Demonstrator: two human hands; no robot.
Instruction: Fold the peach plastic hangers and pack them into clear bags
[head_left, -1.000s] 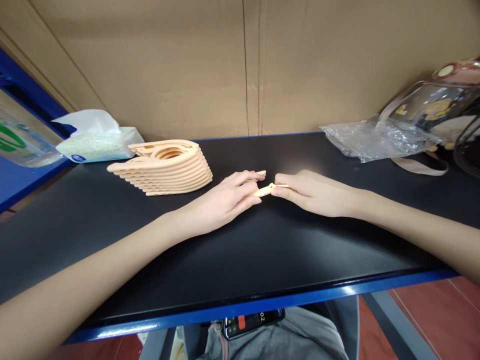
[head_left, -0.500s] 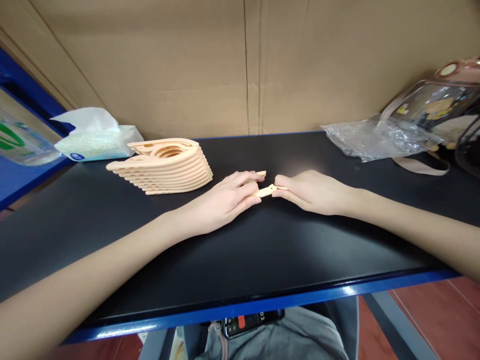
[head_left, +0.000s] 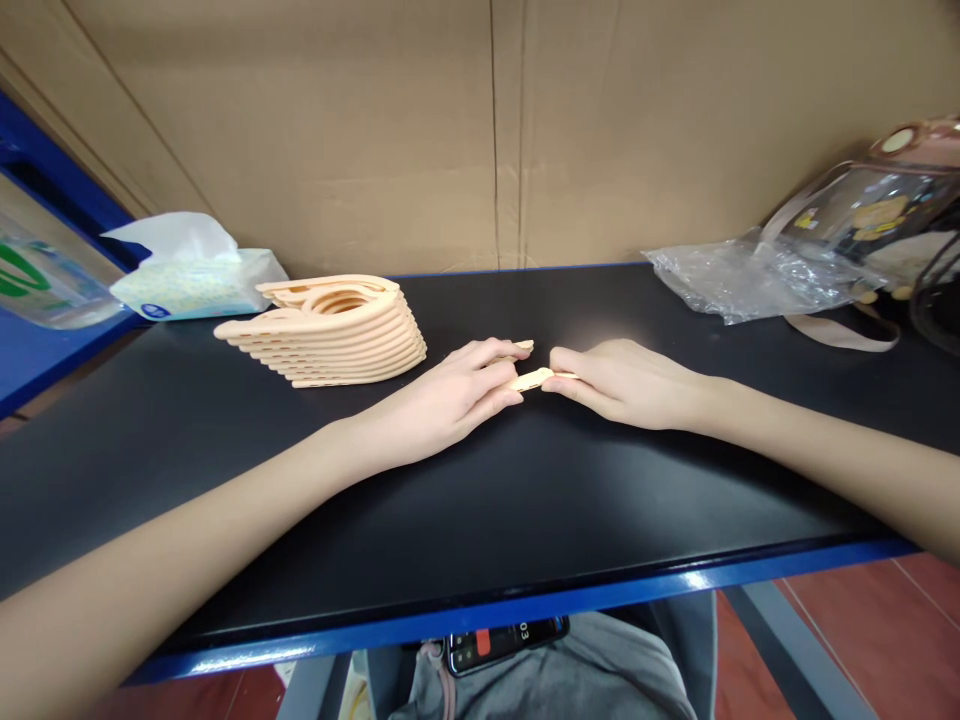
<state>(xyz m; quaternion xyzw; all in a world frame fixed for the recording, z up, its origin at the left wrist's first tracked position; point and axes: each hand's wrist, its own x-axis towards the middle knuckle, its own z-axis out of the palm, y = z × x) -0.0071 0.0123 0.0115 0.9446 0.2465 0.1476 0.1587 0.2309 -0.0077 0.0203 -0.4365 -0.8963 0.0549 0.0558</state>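
Observation:
Above the middle of the table, a peach plastic folding hanger [head_left: 532, 380] is between my two hands, mostly covered by them. My left hand [head_left: 474, 395] is closed over its left part, with the thumb on the near side and the fingers across the top; a peach tip shows beyond the fingers. Pinched between the thumb and fingers of my right hand [head_left: 611, 382] is the hanger's thin right end. Left of my left hand stands a neat stack of similar peach folding hangers [head_left: 341, 340], several layers high.
A tissue pack [head_left: 199, 280] sits at the back left beside a clear bottle [head_left: 52, 285]. Crumpled clear plastic [head_left: 757, 280] and a transparent bag [head_left: 877, 215] lie at the back right. Cardboard [head_left: 337, 130] lines the table's back. A phone [head_left: 506, 645] rests on my lap.
The visible middle piece of the hanger has turned slightly between my hands, and its small hole no longer shows. Both hands stay in nearly the same place.

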